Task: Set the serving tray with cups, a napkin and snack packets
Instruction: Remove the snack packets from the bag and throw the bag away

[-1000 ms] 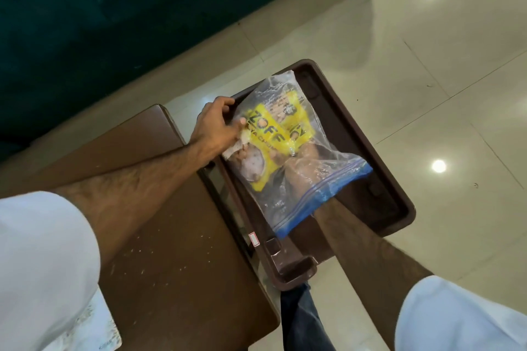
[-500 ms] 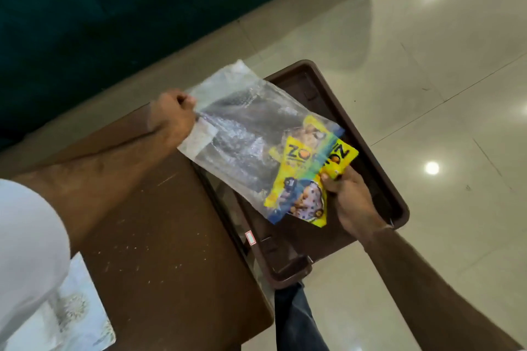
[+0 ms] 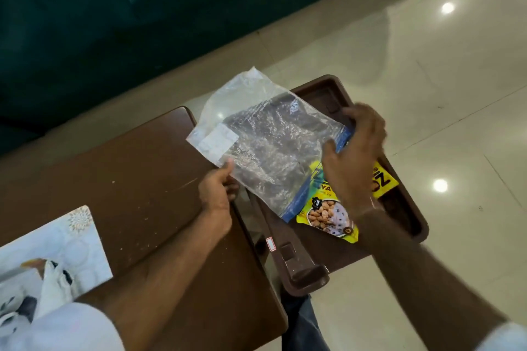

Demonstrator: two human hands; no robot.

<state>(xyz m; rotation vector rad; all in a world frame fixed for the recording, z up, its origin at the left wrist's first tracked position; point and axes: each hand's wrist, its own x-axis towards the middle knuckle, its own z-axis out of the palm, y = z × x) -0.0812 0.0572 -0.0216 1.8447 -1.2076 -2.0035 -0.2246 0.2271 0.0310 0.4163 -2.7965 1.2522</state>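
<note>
Our left hand (image 3: 218,194) pinches the lower edge of the clear zip bag (image 3: 268,151), which spans from the brown table (image 3: 128,179) over the brown serving tray (image 3: 313,253). Our right hand (image 3: 352,157), fingers spread, rests over the bag's blue-zipped mouth and the yellow snack packets (image 3: 328,216), which lie on the tray partly beneath the bag.
</note>
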